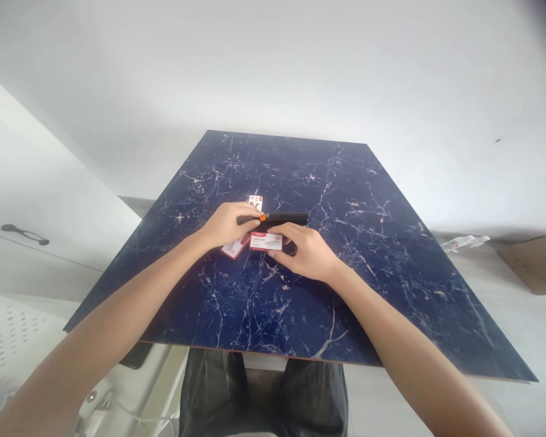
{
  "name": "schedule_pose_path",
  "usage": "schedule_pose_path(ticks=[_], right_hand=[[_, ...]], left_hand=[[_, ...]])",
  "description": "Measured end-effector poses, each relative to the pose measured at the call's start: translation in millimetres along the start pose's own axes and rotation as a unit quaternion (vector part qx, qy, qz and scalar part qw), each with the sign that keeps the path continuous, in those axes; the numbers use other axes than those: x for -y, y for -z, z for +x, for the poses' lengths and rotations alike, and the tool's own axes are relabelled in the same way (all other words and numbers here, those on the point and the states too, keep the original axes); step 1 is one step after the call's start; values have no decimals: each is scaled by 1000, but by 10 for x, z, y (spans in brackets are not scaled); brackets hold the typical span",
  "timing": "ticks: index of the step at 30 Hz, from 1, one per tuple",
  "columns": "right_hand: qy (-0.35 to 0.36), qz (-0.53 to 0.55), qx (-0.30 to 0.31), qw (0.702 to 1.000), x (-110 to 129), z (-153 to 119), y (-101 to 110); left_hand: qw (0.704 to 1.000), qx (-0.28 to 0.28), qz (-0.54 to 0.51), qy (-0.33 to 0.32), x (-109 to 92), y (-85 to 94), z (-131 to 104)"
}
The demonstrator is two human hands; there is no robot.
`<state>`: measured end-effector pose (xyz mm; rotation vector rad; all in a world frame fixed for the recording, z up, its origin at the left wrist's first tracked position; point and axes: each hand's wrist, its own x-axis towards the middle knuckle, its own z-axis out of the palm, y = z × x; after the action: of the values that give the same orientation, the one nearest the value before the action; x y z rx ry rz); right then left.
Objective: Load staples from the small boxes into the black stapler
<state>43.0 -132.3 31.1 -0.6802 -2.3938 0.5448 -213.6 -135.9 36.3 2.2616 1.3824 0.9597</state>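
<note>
A long black stapler with an orange part lies crosswise near the middle of the table. My left hand is closed round its left end, thumb and fingertips close to the orange part. Just in front of it, my right hand pinches the right end of a small red-and-white box between thumb and fingers. Another red-and-white box lies slanted on the table below my left hand, partly covered by that box and the hand. Behind the left fingers shows a white printed packet with red on it.
The dark blue marble-patterned tabletop reaches back to a pale wall. At the left stands a white cabinet with a dark handle. On the floor to the right are a crumpled clear plastic wrapper and a cardboard box.
</note>
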Motion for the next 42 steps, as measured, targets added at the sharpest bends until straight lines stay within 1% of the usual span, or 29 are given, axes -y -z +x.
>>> schedule_pose_path(ticks=[2, 3, 4, 6, 7, 9, 11, 12, 13, 15, 18, 20, 22, 24, 27, 29, 33, 35, 38, 40, 42], right_hand=[[-6, 17, -26, 999, 3, 0, 50], [-16, 29, -50, 998, 7, 0, 65], [-31, 42, -77, 996, 14, -1, 71], [-65, 69, -128, 987, 34, -1, 61], [-82, 83, -147, 982, 47, -1, 49], [-104, 113, -171, 973, 72, 1, 21], [-117, 155, -181, 964, 89, 2, 3], [-122, 179, -183, 959, 90, 2, 1], [-126, 201, -184, 954, 86, 2, 3], [-130, 235, -179, 947, 64, 3, 16], [-121, 254, -169, 945, 21, 6, 40], [-113, 260, -160, 946, 7, 9, 52], [-103, 275, -146, 945, 11, 13, 62], [-99, 304, -138, 937, 27, 18, 75], [-120, 336, -151, 922, 51, 26, 98], [-139, 338, -156, 918, 58, 33, 108], [-147, 345, -162, 913, 46, 39, 113], [-151, 333, -169, 915, 31, 38, 121], [-160, 272, -174, 933, 7, 27, 146], [-143, 201, -183, 952, -4, 17, 159], [-107, 126, -194, 967, -8, 8, 160]], left_hand=[[999, -34, 8, -15, -42, 14, -12], [999, -52, 1, -15, -74, 11, -25], [998, -59, -22, -7, -112, -1, -41], [992, -40, -121, 23, -193, -45, -78], [980, -22, -192, 40, -230, -72, -95], [941, 9, -331, 69, -282, -115, -116], [905, 26, -416, 90, -295, -127, -116], [895, 35, -434, 101, -287, -119, -109], [890, 46, -439, 112, -274, -106, -99], [892, 62, -430, 127, -245, -72, -79], [897, 62, -417, 133, -231, -50, -60], [889, 50, -435, 136, -246, -66, -59], [872, 37, -466, 143, -272, -100, -62], [855, 19, -496, 154, -295, -135, -65], [835, -17, -520, 178, -314, -171, -62], [830, -40, -523, 190, -318, -180, -56], [831, -78, -513, 203, -325, -172, -42], [830, -104, -508, 206, -323, -162, -32], [829, -138, -500, 211, -299, -151, -16], [829, -147, -496, 214, -268, -153, -9], [828, -152, -496, 214, -236, -160, -6]])
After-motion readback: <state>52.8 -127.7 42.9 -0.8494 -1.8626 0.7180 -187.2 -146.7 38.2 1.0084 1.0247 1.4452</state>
